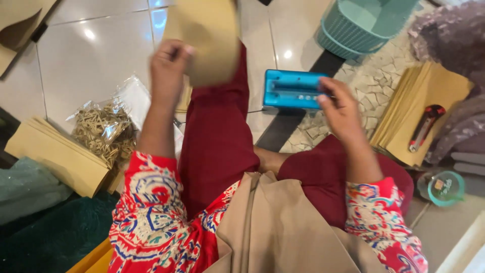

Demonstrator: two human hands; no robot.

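Observation:
I sit on the floor in dark red trousers and a patterned red top. My left hand [169, 63] is raised and grips a brown paper envelope [209, 35] by its lower edge. My right hand [339, 106] hovers over the right end of a blue box-shaped device [288, 88] on the floor, fingers curled and touching or nearly touching it; I cannot tell if it holds anything. A beige cloth [283, 227] lies over my lap.
A clear bag of tan rubber bands [103, 129] lies at the left beside a stack of brown envelopes [55, 154]. Another envelope stack [422, 111] with a red cutter [427, 126] on it sits at the right. A teal basket [364, 23] stands behind.

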